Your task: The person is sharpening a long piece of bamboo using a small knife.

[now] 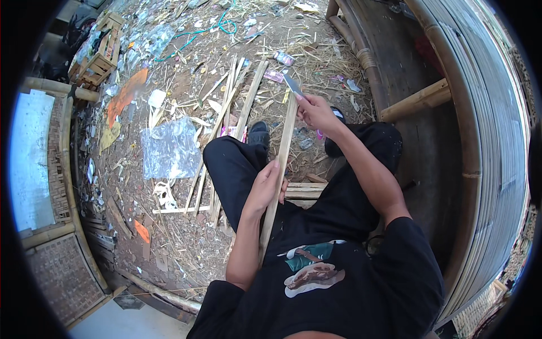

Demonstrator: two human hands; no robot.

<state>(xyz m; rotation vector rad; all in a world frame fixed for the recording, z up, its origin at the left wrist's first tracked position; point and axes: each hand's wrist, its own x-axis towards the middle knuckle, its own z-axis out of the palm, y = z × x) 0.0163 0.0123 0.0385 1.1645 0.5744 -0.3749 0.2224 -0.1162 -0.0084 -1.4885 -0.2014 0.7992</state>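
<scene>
A long pale bamboo or wooden slat (288,129) slants up between my legs, from my waist toward the ground in front. My left hand (264,187) is closed round its middle. Near the slat's far end, my right hand (317,116) grips a knife, its handle hidden in my fingers. The knife's grey blade (292,83) points up and left, beside or against the slat's tip; I cannot tell whether it touches.
More slats (249,100) lie on the littered dirt left of my knees. A clear plastic sheet (171,148) is beyond them. A wooden crate (100,55) stands at the far left. A bamboo-framed bench (415,104) runs along my right. Short wood pieces (305,191) lie between my thighs.
</scene>
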